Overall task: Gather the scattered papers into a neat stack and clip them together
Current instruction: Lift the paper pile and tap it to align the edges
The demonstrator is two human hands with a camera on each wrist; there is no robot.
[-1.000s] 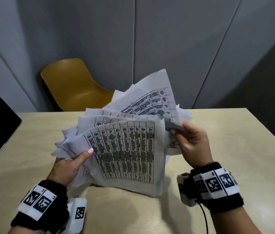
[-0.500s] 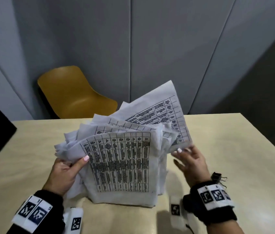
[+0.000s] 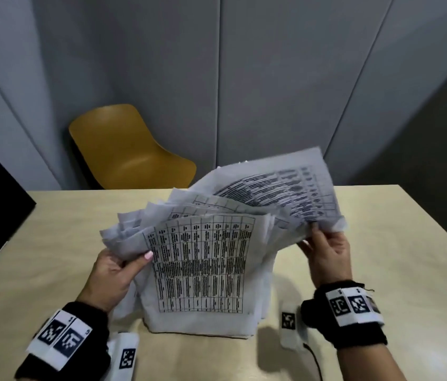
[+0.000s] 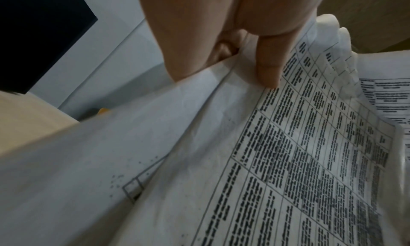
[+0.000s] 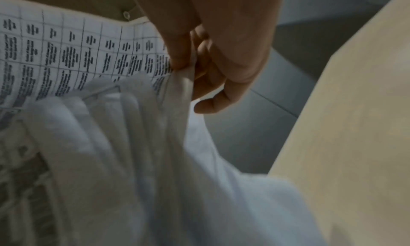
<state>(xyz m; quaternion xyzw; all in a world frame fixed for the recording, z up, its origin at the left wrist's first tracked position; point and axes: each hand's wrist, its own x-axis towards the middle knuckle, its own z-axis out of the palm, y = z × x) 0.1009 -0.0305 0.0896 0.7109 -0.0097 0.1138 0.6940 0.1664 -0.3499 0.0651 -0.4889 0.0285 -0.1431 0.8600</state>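
**mkr_42:** ok so what's going on in this one? where's the paperwork?

**tablecam:** centre of the head view, the papers stand on their lower edge on the beige table, fanned out and messy at the top, nowhere near squared up. The front sheet faces the camera and has a printed grid table on it.

**mkr_42:** and the hands?

**tablecam:** the left hand grasps the bundle at its left edge, thumb pressed flat on the front sheet, the other fingers tucked behind. The left wrist view shows the same thumb on the paper right at the edge of the grid. The right hand, right of centre, pinches the right-hand edge of the back sheet, which leans off toward the upper right and is blurred. In the right wrist view the fingers are closed on that sheet's edge.

**mkr_42:** anything else around?

**tablecam:** a mustard-yellow chair behind the table, upper left of the frame, grey wall panels behind it. Both wrists wear black bands with printed marker tags.
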